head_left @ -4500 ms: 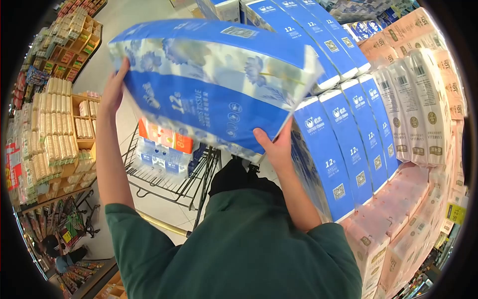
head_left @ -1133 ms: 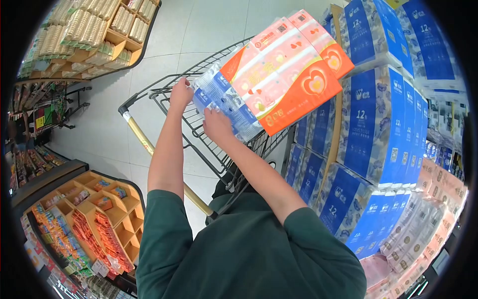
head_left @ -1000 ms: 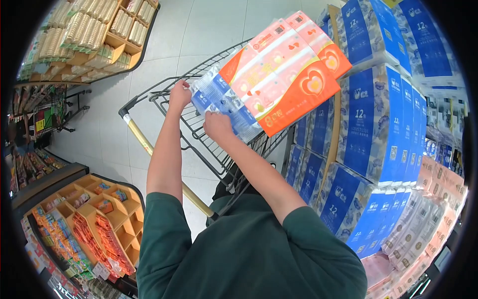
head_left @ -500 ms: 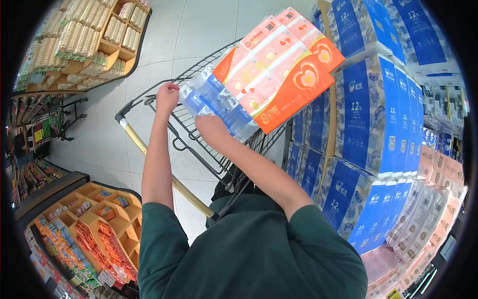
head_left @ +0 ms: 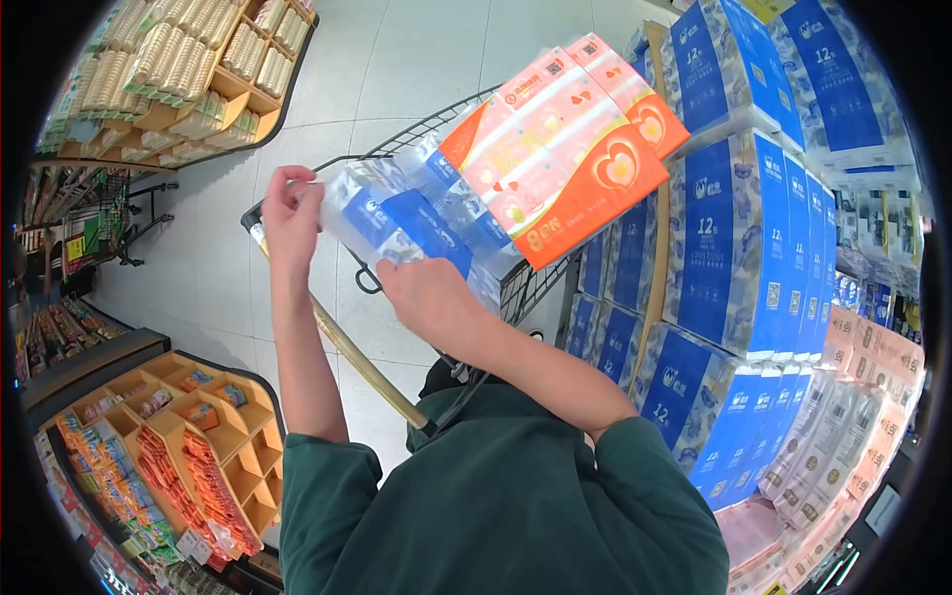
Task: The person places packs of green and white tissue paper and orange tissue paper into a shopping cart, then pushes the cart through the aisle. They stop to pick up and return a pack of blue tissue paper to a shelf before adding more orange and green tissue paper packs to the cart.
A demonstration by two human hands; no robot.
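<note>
Your left hand (head_left: pixel 290 213) pinches the left end of the blue tissue pack (head_left: pixel 402 213), and your right hand (head_left: pixel 426 297) clasps its near edge. It seems light, squashy and slick-wrapped, so hold both ends.

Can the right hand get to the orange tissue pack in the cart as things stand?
Probably, but not freely: the right hand grips the blue pack together with the left hand. The orange pack lies uncovered on top of the cart, just beyond it.
</note>
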